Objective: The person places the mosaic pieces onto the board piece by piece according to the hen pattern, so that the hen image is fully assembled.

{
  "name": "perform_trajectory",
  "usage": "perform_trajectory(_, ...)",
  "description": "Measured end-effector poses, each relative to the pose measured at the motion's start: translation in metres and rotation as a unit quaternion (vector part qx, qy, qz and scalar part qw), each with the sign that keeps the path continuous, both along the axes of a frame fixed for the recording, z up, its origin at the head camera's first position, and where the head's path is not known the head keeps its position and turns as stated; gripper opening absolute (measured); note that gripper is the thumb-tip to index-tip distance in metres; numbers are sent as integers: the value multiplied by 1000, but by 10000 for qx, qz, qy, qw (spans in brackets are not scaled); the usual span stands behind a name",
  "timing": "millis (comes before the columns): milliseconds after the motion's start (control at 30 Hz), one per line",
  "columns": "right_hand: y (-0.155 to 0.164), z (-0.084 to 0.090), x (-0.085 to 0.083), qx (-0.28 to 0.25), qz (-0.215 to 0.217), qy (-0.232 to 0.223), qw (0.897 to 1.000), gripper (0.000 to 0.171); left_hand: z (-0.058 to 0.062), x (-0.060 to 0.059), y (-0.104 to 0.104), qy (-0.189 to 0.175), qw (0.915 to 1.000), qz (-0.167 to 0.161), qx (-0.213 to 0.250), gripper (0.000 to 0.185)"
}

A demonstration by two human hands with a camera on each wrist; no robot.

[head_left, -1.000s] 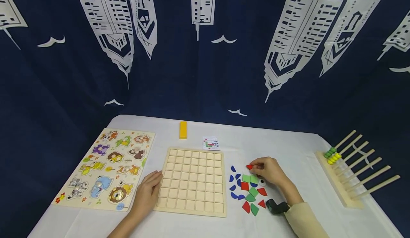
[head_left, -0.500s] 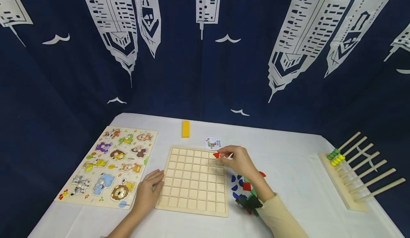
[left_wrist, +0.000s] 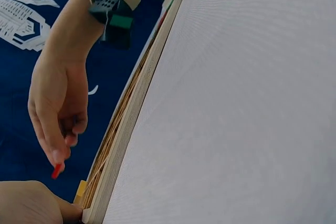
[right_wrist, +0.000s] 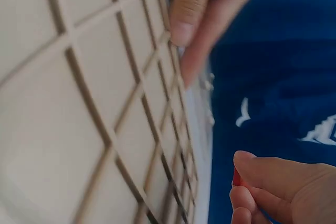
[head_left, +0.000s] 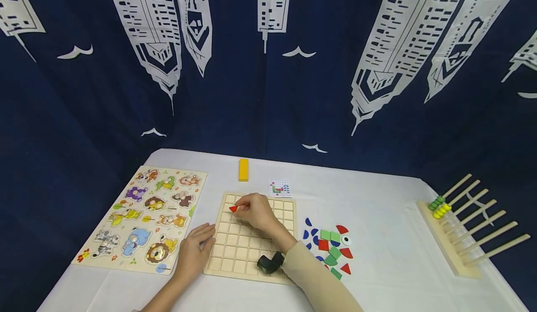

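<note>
A wooden grid board [head_left: 239,251] of square cells lies on the white table. My right hand [head_left: 255,212] hovers over its far left cells and pinches a small red triangular piece [head_left: 233,208], also seen as a red sliver [left_wrist: 56,171] and as the red piece [right_wrist: 237,178] between fingertips. My left hand [head_left: 194,251] rests flat on the table with its fingers against the board's left edge [right_wrist: 197,85]. A pile of red, green and blue shape pieces [head_left: 331,246] lies to the right of the board.
An animal peg puzzle [head_left: 142,218] lies at the left. A yellow block [head_left: 243,169] and a small pattern card [head_left: 279,188] sit behind the board. A wooden abacus rack [head_left: 457,223] with a few beads stands at the far right. A dark blue printed curtain [head_left: 268,69] hangs behind.
My right hand carried the red triangle from the piece pile leftward across the board to its far left cells. The left hand stayed put.
</note>
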State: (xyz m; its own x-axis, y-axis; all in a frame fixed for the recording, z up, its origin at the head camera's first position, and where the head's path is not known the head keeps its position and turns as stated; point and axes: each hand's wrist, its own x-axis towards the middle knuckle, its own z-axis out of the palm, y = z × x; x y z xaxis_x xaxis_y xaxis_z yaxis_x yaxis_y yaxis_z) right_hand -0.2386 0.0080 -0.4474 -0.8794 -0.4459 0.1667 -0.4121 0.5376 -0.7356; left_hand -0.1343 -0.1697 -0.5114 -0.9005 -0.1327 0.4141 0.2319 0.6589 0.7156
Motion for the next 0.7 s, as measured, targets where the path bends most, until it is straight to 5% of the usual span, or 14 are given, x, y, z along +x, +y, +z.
perform_trajectory(700, -24, -19, 1, 594, 156, 149, 9980, 21, -1, 0, 0, -37, 10000, 64, -27, 27)
